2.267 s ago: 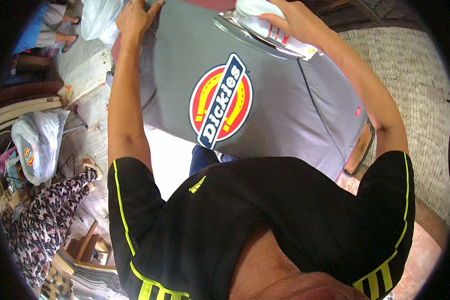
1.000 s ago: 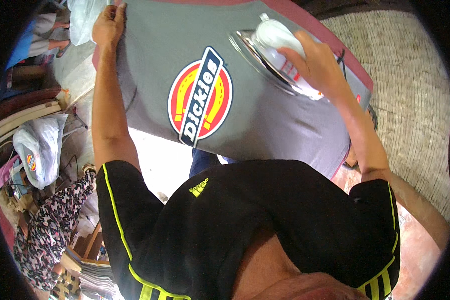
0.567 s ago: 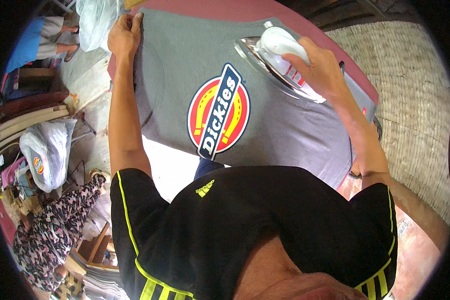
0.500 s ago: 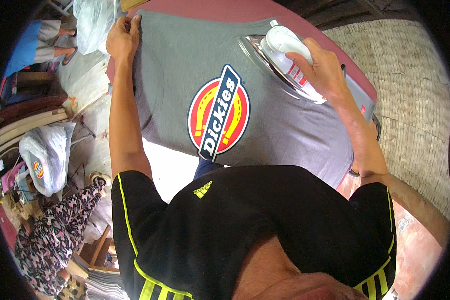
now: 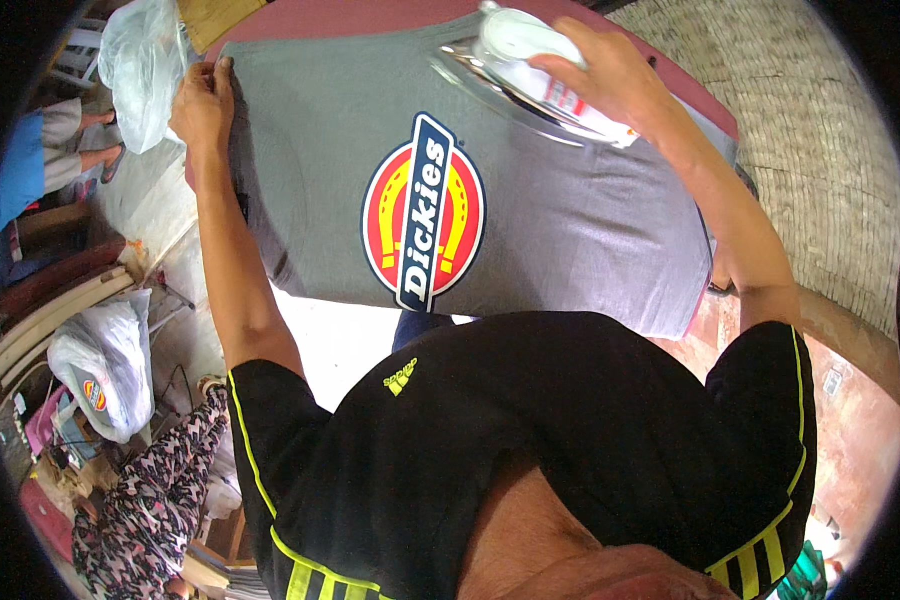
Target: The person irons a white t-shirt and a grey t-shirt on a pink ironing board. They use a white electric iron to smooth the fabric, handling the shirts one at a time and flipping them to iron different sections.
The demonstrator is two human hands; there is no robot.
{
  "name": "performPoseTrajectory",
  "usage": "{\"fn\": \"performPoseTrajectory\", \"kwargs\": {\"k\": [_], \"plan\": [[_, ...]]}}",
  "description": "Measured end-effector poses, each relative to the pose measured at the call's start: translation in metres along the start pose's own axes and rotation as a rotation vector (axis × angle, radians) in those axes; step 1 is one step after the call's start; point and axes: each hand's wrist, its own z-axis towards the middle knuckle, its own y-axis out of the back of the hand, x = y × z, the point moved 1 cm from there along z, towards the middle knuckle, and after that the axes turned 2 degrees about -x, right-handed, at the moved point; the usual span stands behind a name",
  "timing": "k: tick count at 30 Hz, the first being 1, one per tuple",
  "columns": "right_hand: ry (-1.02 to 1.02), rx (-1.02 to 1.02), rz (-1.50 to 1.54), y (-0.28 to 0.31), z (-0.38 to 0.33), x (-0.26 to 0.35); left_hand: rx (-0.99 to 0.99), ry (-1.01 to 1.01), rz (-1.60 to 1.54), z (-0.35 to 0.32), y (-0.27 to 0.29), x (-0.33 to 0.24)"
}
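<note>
A grey cloth (image 5: 300, 150) with a round red, yellow and navy printed emblem (image 5: 423, 215) lies spread over a dark red padded board. At its far left corner my left hand (image 5: 205, 108) is closed, the fingers pinching the cloth's edge. My right hand (image 5: 615, 75) is wrapped round the handle of a white clothes iron (image 5: 530, 85) with a shiny metal soleplate. This iron rests on the far right part of the cloth, beyond the emblem, its tip turned to the left. Soft wrinkles run across the cloth to the right of the emblem.
A clear plastic bag (image 5: 140, 75) hangs beside the far left corner. Another plastic-wrapped bundle (image 5: 105, 365) sits among clutter at the left. One person in patterned clothing (image 5: 150, 500) is at the lower left, another's legs (image 5: 95, 155) at the upper left. A woven wall (image 5: 770, 150) stands at the right.
The iron has slid left and farther away across the cloth with my right hand, slightly blurred now. My left hand keeps its hold on the corner. The whole view has shifted a little.
</note>
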Motion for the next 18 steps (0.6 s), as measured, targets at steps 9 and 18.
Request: {"fn": "performPoseTrajectory", "kwargs": {"k": [9,18], "plan": [[-0.261,-0.199,0.002,0.022,-0.049,-0.032,0.097,-0.566,-0.373,-0.128,0.032,-0.188],[-0.295,-0.244,0.044,0.025,0.006,-0.034,0.149,-0.658,-0.193,-0.139,0.002,-0.207]]}}
